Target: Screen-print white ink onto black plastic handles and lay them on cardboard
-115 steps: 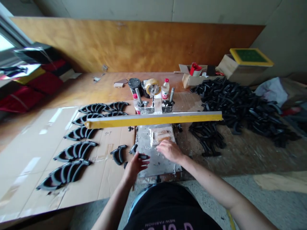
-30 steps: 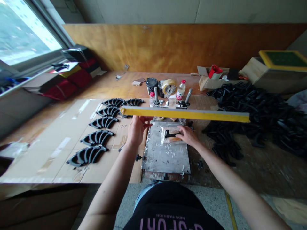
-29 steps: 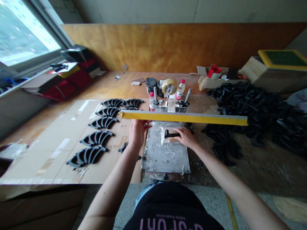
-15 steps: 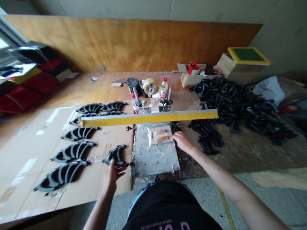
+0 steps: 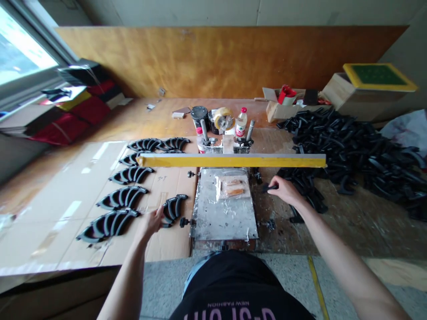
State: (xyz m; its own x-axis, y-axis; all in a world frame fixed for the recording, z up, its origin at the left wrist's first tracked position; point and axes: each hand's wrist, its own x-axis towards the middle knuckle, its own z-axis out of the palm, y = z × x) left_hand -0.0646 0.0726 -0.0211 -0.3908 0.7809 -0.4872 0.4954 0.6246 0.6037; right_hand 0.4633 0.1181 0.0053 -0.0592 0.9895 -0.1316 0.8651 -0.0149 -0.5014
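My right hand pinches a small black curved part just right of the metal plate. On the cardboard left of the plate, my left hand touches the near-left end of a short row of black curved parts; its fingertips are partly hidden, so its grip is unclear. Longer fanned rows of the same parts lie farther left. A plastic-covered piece with wooden strips rests on the plate. Above the plate a yellow-edged bar runs crosswise.
A large pile of black parts covers the right side. Bottles, a tape roll and a dark tin stand behind the bar. Black knobs stick out beside the plate. Boxes sit at the back right.
The view has shifted left. My right hand has moved away from the plate's edge to the right, and a black part now shows in it. My left hand has moved to the row's left side.
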